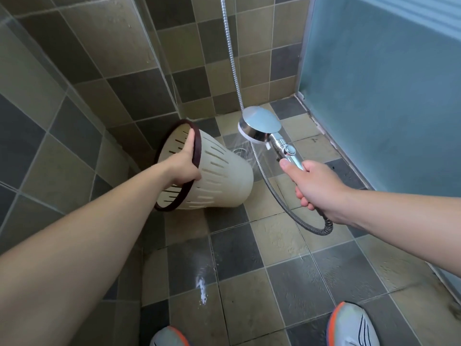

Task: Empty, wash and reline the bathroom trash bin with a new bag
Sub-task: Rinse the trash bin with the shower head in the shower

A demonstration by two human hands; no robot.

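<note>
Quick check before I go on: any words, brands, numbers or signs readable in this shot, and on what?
None can be read.
Bin: slotted, plain, no label in view.
Shower head: no brand showing; button on its handle unmarked.
Shoes: stripes only, no lettering.

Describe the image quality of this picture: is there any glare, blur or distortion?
Head view: strong wide-angle distortion bends the wall tile lines; a bright glare patch sits on the wet floor; the chrome shower head mirrors pale blue light; the spray under it is faint and blurred; the bin and both hands, left and right, look sharp under soft, even light.
</note>
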